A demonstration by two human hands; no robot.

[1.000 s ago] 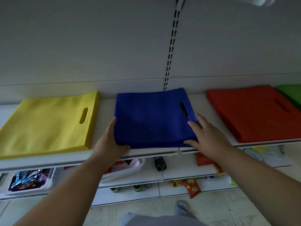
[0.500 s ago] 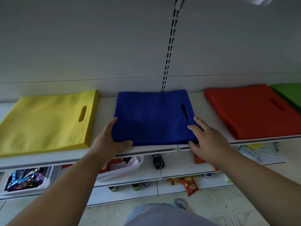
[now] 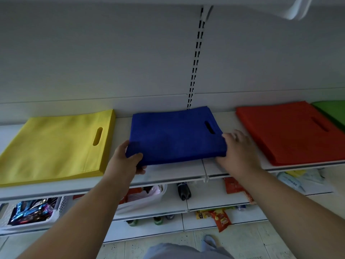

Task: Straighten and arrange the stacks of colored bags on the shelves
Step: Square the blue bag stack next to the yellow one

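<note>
The blue bags (image 3: 173,135) sit on the shelf (image 3: 177,171), between the yellow bags (image 3: 54,144) and red bags (image 3: 291,133). The left hand (image 3: 125,161) pinches the near left corner. The right hand (image 3: 237,148) curls round the near right corner.

**Both hands on blue bag stack, top shelf**

Left hand (image 3: 127,161) grips the near-left corner of the blue bag stack (image 3: 175,135), thumb on top, fingers curled under the edge. Right hand (image 3: 237,152) holds the near-right corner, fingers spread over the side edge just below the handle slot. The stack lies flat on the white shelf (image 3: 173,174), set back from its front lip. Yellow bag stack (image 3: 56,144) to the left, red bag stack (image 3: 287,131) to the right, both apart from the blue one. Green bag stack (image 3: 334,111) at the far right, cropped, touching the red. Lower shelves: white basket (image 3: 33,214) of dark packets, dark bottle (image 3: 183,191), red snack packets (image 3: 222,219).
</note>
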